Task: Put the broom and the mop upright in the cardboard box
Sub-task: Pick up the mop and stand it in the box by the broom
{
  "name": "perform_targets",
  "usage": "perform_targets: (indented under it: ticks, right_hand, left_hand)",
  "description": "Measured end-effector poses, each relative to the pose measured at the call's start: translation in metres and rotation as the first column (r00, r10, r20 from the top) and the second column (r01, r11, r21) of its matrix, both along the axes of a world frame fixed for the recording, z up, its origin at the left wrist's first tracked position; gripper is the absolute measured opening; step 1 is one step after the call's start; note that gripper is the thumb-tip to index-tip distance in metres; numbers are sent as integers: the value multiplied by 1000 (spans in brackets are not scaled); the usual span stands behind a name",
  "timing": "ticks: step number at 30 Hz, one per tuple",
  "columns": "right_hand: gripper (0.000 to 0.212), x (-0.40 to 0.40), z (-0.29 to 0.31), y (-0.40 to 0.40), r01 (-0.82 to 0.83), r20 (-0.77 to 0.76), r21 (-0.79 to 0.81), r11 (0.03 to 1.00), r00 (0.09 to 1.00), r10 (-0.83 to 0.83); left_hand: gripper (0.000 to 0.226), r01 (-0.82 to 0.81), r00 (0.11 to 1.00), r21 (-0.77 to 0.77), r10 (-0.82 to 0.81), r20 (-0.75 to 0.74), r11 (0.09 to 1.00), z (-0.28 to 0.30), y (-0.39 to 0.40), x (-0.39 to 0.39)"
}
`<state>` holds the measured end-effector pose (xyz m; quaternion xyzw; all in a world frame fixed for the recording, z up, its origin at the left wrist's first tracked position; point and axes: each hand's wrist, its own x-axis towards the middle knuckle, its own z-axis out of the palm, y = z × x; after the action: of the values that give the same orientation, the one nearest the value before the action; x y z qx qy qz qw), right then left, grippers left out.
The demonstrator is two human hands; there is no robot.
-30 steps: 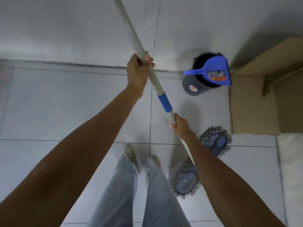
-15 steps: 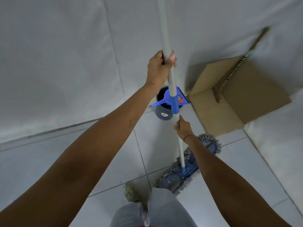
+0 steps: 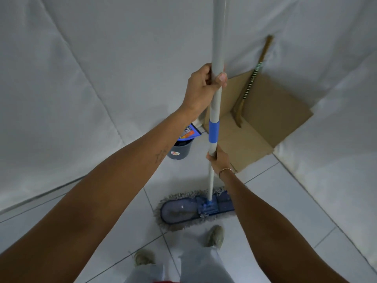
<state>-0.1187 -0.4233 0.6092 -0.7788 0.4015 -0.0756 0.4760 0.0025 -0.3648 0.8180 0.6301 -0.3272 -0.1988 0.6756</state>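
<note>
Mop (image 3: 216, 82): pole near upright, flat fringed head on the tiled floor (image 3: 285, 201) below both grips, just ahead of the shoes.
Left hand (image 3: 205, 86): closed round the grey pole, above the blue collar.
Right hand (image 3: 219, 159): closed round the pole just below that collar.
Cardboard box (image 3: 269, 111): beyond the right hand, against the wall.
Broom (image 3: 252, 80): standing in the box, leaning on the wall.
Bucket (image 3: 180, 150): under the left forearm, blue dustpan (image 3: 190, 132) on top.

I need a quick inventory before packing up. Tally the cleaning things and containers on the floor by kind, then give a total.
Mops: 1, the mop, held by left hand and right hand
Brooms: 1, the broom, standing in the box
Dustpans: 1, the dustpan
Buckets: 1, the bucket
Boxes: 1, the box
Total: 5
</note>
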Motion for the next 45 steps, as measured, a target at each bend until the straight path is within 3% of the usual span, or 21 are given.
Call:
perform_targets:
  ticks: [14, 23, 27, 32, 39, 45]
  right_hand:
    - [29, -24, 4, -206, 61, 87, 38, 997, 994, -64]
    - [20, 63, -18, -322, 26, 54, 71, 997, 998, -30]
    - [36, 115, -15, -379, 26, 18, 71, 997, 999, -28]
    - [35, 163, -5, -435, 27, 15, 96, 995, 999, -28]
    - [33, 206, -6, -514, -31, -65, 86, 996, 997, 36]
    - [32, 239, -36, -587, -90, -109, 155, 984, 988, 108]
  left_hand:
    - [27, 38, 999, -17, -37, 25, 999, 17, -214, -31]
    - [27, 9, 1000, 3, -9, 23, 1000, -16, -319, 56]
    - [30, -27, 999, 13, 27, 22, 1000, -11, -372, 107]
    - [28, -1, 1000, 16, 1, 3, 1000, 6, -421, 155]
    - [32, 61, 998, 94, -60, -14, 994, 8, -488, 201]
    - [31, -12, 999, 177, 21, -46, 984, -27, -556, 232]
